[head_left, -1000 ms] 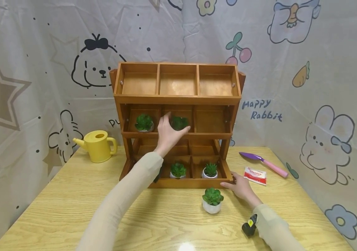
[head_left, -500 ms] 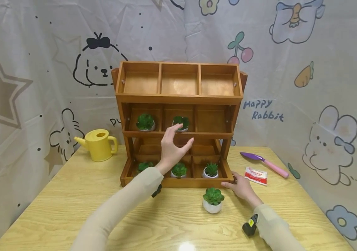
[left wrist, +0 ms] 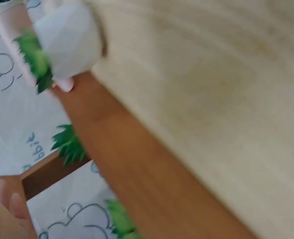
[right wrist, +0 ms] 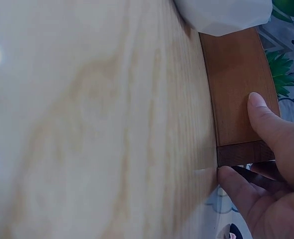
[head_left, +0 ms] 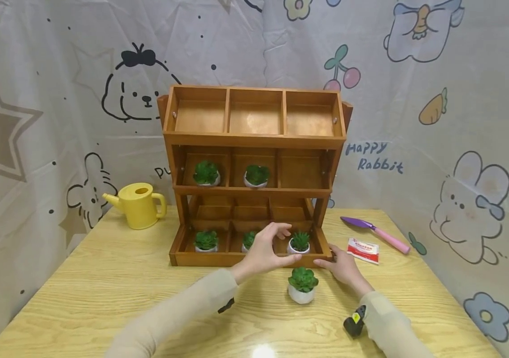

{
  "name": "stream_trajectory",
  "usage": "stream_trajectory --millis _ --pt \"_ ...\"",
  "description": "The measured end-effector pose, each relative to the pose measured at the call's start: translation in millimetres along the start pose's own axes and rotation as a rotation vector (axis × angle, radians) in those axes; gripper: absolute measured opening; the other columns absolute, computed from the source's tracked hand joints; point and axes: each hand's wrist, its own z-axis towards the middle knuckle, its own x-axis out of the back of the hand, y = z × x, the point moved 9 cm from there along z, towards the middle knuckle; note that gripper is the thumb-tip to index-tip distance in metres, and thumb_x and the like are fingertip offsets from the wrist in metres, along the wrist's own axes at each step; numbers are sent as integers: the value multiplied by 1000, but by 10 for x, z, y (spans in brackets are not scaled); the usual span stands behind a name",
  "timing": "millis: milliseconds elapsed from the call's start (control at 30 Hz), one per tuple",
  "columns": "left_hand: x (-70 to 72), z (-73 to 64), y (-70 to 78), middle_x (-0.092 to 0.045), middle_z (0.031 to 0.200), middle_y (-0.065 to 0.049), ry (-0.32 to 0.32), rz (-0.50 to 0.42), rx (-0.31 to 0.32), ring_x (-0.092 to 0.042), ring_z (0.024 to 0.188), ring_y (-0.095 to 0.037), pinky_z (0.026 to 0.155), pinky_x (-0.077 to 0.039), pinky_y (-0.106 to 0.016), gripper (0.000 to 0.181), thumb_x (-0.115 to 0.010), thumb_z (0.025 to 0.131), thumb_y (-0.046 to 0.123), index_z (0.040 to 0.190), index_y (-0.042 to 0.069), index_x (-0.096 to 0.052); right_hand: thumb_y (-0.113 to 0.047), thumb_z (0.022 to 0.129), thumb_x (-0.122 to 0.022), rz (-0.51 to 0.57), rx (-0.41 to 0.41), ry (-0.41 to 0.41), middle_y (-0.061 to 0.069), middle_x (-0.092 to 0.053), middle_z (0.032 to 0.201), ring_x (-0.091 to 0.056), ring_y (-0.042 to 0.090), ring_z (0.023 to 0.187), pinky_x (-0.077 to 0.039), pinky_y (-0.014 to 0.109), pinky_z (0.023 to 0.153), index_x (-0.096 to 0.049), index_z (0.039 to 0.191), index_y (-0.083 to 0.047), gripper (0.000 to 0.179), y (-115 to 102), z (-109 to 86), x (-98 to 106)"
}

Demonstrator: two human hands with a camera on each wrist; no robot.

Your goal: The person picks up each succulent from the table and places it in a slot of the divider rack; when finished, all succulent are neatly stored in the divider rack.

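A wooden three-tier plant stand [head_left: 254, 141] rises at the back of the table. My left hand [head_left: 264, 251] is in front of its bottom tier, thumb and fingers spread apart and holding nothing. Just ahead of those fingers sits a spiky succulent [head_left: 300, 241] in the bottom right compartment. On the table before the stand is a succulent in a white faceted pot [head_left: 301, 294], also large in the left wrist view as a white pot [left wrist: 72, 42]. My right hand [right wrist: 271, 154] grips the stand's lower right front corner, thumb on the front board, fingers around the end.
Two potted succulents occupy the middle tier's left [head_left: 207, 174] and centre [head_left: 256, 176] compartments. Below, others [head_left: 206, 240] stand in the bottom tier. A yellow watering can [head_left: 140, 206] is at left; a red-and-white packet [head_left: 363, 250] and a purple trowel with pink handle [head_left: 377, 233] lie at right.
My left hand has let go of the succulent in the middle tier's centre compartment. It has come down and right to the bottom tier. My right hand keeps its grip.
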Motion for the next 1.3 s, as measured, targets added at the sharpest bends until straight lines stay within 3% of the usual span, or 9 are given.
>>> stream_trajectory --millis 167,267,467,567,700,867,1100,1300 --pt "-219 -154 -112 -58 115 -9 -138 -28 119 -57 103 -24 89 -50 -38 71 -82 75 31 132 5 -47 -39 86 -70 -5 -5 -7 32 -51 132 -50 47 122 -42 56 99 -43 138 9 75 -5 0 -4" --pt "-344 -226 -175 -56 120 -11 -221 -40 184 -55 105 -25 89 -49 -35 80 -85 71 33 134 3 -44 -38 86 -70 -2 -6 -5 32 -51 132 -50 47 122 -42 56 99 -42 138 9 75 -15 -3 5" --pt "-573 -330 -269 -55 119 -9 -356 13 243 -54 95 -19 80 -46 -21 84 -89 63 36 129 4 -47 -38 85 -71 2 2 2 32 -54 129 -52 47 119 -43 55 99 -45 136 9 74 -35 -21 20" --pt "-702 -393 -323 -55 117 -6 -448 19 284 -54 87 -12 77 -45 -18 82 -90 61 36 125 5 -49 -38 86 -71 1 -5 3 32 -54 129 -52 47 120 -42 55 99 -44 137 9 75 -24 -26 29" --pt "-831 -447 -371 -55 112 1 -550 48 319 -52 90 -6 82 -45 -20 78 -91 60 37 120 9 -50 -37 86 -70 12 -18 0 31 -53 131 -51 46 121 -41 55 100 -43 138 8 74 -3 -26 41" --pt "-922 -455 -431 -56 108 4 -604 101 311 -51 99 -6 89 -45 -22 77 -91 58 39 118 11 -51 -39 86 -70 9 -20 -10 32 -52 132 -50 46 122 -41 55 100 -42 138 8 76 -13 -27 38" --pt "-991 -402 -446 -59 104 4 -616 183 232 -52 96 -4 88 -44 -18 77 -93 54 41 113 10 -54 -38 86 -70 7 -22 -11 32 -52 131 -51 46 121 -42 55 100 -42 138 9 76 -2 -27 26" --pt "-1021 -399 -472 -57 105 4 -652 195 249 -51 97 -5 89 -44 -19 78 -92 55 41 117 10 -55 -39 86 -70 10 -20 -13 31 -52 132 -51 46 122 -41 55 101 -42 139 8 76 -2 -24 23"
